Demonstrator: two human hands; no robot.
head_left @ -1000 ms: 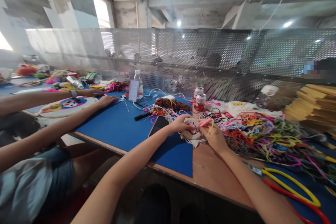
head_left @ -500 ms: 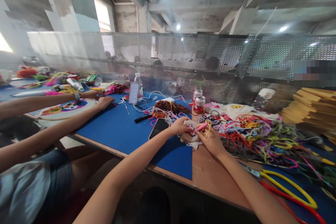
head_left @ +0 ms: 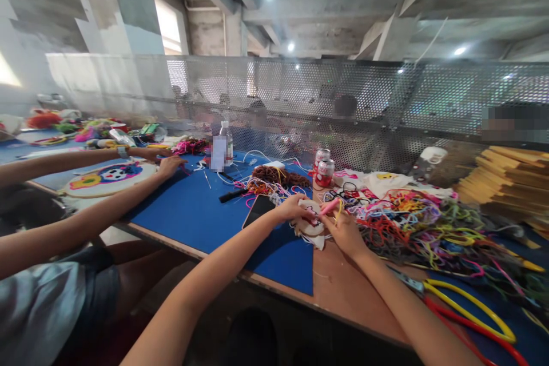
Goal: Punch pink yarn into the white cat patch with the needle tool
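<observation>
My left hand [head_left: 294, 207] grips the edge of a small embroidery hoop [head_left: 312, 229] with white cloth stretched in it, above the table's near edge. A dark and pink design shows on the cloth, partly hidden by fingers. In my right hand [head_left: 343, 231] is a pink punch needle [head_left: 330, 207], its fingers closed round the handle. Yellow yarn [head_left: 340, 209] hangs by the handle. The tool's tip is at the cloth, but whether it pierces it I cannot tell. Just left of the hoop lies a dark phone [head_left: 258, 210], partly behind my left wrist.
A tangled yarn heap [head_left: 412, 223] lies right of my hands, with yellow- and red-handled scissors [head_left: 467, 300] nearer. Two drink cans [head_left: 325, 172] and a bottle [head_left: 226, 143] stand behind. At left, a co-worker's arms [head_left: 141, 197] reach over a larger hoop [head_left: 92, 183]. A perforated metal screen [head_left: 295, 86] closes the back.
My hands stay almost where they were, with the pink tool tilted slightly differently at the hoop. The co-worker's near hand and watch arm have shifted, uncovering more of the larger hoop.
</observation>
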